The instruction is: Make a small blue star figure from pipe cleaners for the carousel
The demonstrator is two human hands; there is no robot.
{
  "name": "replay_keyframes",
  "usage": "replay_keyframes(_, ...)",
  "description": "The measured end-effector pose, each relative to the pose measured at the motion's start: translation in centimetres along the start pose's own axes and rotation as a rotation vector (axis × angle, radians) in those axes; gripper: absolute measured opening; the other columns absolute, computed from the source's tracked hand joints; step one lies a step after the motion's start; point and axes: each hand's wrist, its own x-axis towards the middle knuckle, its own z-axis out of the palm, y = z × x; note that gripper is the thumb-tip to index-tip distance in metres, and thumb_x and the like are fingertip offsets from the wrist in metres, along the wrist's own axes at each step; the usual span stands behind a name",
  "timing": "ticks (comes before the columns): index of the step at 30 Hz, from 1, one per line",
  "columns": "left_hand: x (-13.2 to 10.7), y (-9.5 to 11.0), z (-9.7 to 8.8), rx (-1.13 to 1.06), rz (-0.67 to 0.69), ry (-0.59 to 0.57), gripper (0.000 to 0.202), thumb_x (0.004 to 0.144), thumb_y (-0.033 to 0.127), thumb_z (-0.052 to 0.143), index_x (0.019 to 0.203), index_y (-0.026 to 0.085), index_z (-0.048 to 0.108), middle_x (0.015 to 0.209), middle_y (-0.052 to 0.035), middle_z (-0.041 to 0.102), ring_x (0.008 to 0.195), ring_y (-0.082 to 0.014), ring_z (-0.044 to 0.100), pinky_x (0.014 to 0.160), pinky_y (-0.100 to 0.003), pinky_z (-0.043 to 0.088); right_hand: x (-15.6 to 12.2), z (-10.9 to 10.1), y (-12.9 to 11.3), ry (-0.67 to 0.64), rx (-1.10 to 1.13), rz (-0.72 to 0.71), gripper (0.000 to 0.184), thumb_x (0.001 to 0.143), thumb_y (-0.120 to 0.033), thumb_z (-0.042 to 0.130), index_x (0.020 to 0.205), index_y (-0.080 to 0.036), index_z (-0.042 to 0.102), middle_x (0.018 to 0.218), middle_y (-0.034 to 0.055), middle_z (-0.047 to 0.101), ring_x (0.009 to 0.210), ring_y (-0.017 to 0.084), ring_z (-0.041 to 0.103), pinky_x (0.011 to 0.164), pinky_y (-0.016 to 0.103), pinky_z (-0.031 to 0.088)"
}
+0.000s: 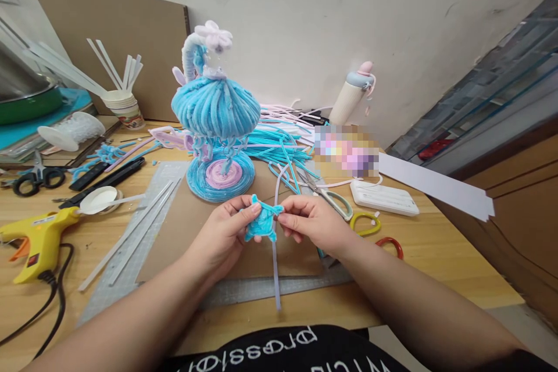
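Between my two hands is a small light-blue piece of bent pipe cleaner [262, 224], with short points at its corners. My left hand [229, 229] grips its left side, thumb on top. The fingertips of my right hand [307, 218] pinch its upper right corner. A pale lilac pipe cleaner [276, 279] runs upright by the blue piece; whether it is attached I cannot tell. Just behind stands a jellyfish-like lamp shape of blue pipe cleaners [217, 106], on a round blue base [198, 177] with a pink middle.
At left lie a yellow glue gun [47, 238], dark scissors [39, 177] and clear glue sticks [131, 232]. Cardboard [183, 244] rests on a grey cutting mat [102, 302]. Blue pipe cleaners [279, 148], scissors [337, 200], a white power bank [383, 197] and a leaning bottle [351, 93] are farther back.
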Motion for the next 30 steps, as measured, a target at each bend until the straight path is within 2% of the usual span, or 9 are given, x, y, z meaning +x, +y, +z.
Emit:
replay_keyframes(4,0.0,0.6,-0.5,0.167,-0.083,-0.161,0.023,0.071,0.031,0.074,0.079,0.014,0.061,0.062,0.0014,0.062,0.046,-0.0061,0.049,0.04,-0.016,0.04,0.0,-0.4,0.1,-0.179,0.13,0.099,0.025,0.071,-0.035,0.072,0.074,-0.013,0.059,0.053,-0.007,0.049,0.039,0.003,0.036,0.04,0.018,0.024)
replay_keyframes(8,-0.2,1.3,-1.0,0.564,-0.165,-0.413,0.02,0.076,0.031,0.069,0.083,0.014,0.062,0.066,-0.0004,0.064,0.051,-0.0085,0.051,0.048,-0.02,0.041,-0.3,-0.4,0.1,-0.352,0.139,0.325,0.016,0.069,-0.024,0.068,0.068,-0.013,0.056,0.052,-0.0067,0.048,0.037,0.002,0.033,0.037,0.018,0.019)
replay_keyframes(10,-0.3,1.4,-1.0,0.801,-0.093,-0.424,0.014,0.077,0.028,0.066,0.083,0.015,0.063,0.069,-0.0005,0.064,0.056,-0.0099,0.052,0.053,-0.021,0.041,-0.2,-0.2,0.2,-0.342,0.087,0.391,0.011,0.069,-0.02,0.064,0.066,-0.014,0.055,0.049,-0.0077,0.045,0.035,0.002,0.03,0.036,0.018,0.016)
replay_keyframes(13,-0.3,0.9,-0.9,1.073,0.071,-0.308,0.01,0.078,0.025,0.061,0.078,0.016,0.064,0.065,0.0018,0.06,0.057,-0.0106,0.048,0.051,-0.021,0.036,-0.2,0.3,0.2,-0.207,-0.082,0.391,0.008,0.072,-0.02,0.058,0.067,-0.016,0.054,0.047,-0.0078,0.044,0.035,0.004,0.033,0.035,0.018,0.02)
replay_keyframes(16,-0.1,0.2,-0.8,1.122,0.181,-0.088,0.011,0.077,0.027,0.061,0.076,0.017,0.062,0.064,0.0029,0.057,0.055,-0.0107,0.047,0.05,-0.022,0.035,-0.6,0.8,0.3,-0.009,-0.405,0.214,0.007,0.078,-0.022,0.055,0.073,-0.018,0.057,0.053,-0.0058,0.051,0.041,0.007,0.044,0.04,0.02,0.03)
replay_keyframes(20,0.3,-0.7,-0.6,0.735,0.059,0.153,0.023,0.074,0.036,0.066,0.083,0.016,0.057,0.069,0.002,0.057,0.054,-0.0117,0.052,0.049,-0.024,0.045,-1.2,1.1,0.7,0.167,-0.791,-0.209,0.01,0.085,-0.021,0.056,0.079,-0.019,0.064,0.069,-0.0008,0.063,0.061,0.012,0.057,0.056,0.024,0.039)
replay_keyframes(25,0.3,-0.7,-0.3,0.162,-0.11,0.117,0.023,0.068,0.026,0.074,0.076,0.015,0.055,0.061,0.0022,0.058,0.051,-0.0096,0.054,0.048,-0.02,0.048,-1.0,1.0,1.6,0.233,-0.945,-0.586,0.016,0.092,-0.016,0.049,0.089,-0.017,0.064,0.082,0.0055,0.067,0.077,0.016,0.062,0.068,0.026,0.045)
replay_keyframes(28,0.2,-0.3,-0.4,0.027,-0.188,0.032,0.022,0.065,0.021,0.077,0.074,0.015,0.058,0.062,0.0014,0.061,0.054,-0.0101,0.057,0.05,-0.02,0.049,-0.9,0.6,1.4,0.237,-0.954,-0.727,0.017,0.091,-0.012,0.049,0.096,-0.017,0.064,0.09,0.0076,0.068,0.082,0.016,0.063,0.072,0.026,0.048)
replay_keyframes(30,0.1,0.0,-0.5,0.049,-0.221,-0.031,0.02,0.067,0.022,0.077,0.077,0.014,0.062,0.065,-0.0002,0.064,0.056,-0.0105,0.058,0.05,-0.019,0.048,-1.0,0.2,1.2,0.216,-0.974,-0.816,0.017,0.09,-0.01,0.05,0.098,-0.016,0.064,0.093,0.0086,0.068,0.085,0.016,0.064,0.074,0.026,0.05)
